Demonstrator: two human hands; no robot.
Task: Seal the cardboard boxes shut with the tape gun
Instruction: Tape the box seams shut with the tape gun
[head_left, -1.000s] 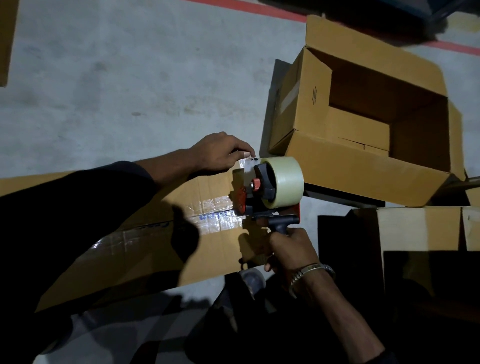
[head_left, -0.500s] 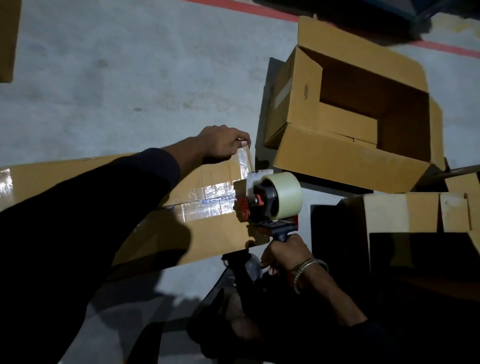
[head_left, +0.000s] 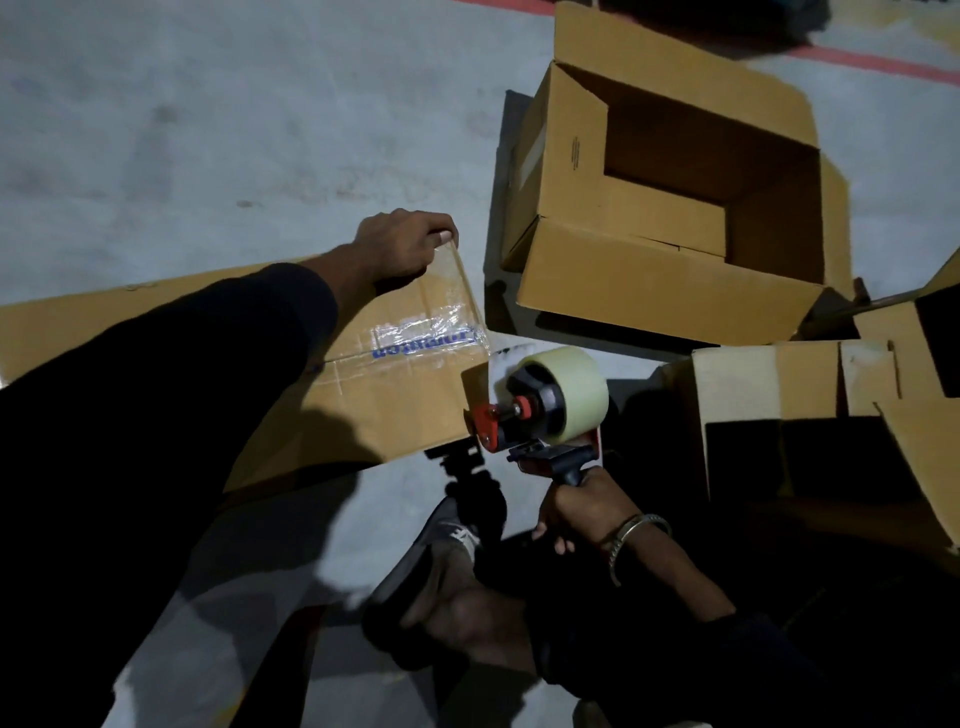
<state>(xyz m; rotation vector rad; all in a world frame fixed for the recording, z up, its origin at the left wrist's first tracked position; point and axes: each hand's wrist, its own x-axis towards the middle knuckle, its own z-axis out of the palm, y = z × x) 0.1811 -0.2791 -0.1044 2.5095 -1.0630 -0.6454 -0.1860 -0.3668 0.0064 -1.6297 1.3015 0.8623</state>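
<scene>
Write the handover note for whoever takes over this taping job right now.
Left hand pinches the free end of the clear tape strip at the far edge of the flat brown cardboard box.
Right hand grips the handle of the red-and-black tape gun, which sits at the box's near right corner.
Done: strip pulled across the box end, not yet cut.
Left: press it down, cut it, then tape the open brown box beyond.

grey concrete floor (head_left: 208, 130), flat taped box (head_left: 395, 395), open box (head_left: 665, 291), red line (head_left: 883, 62)
</scene>
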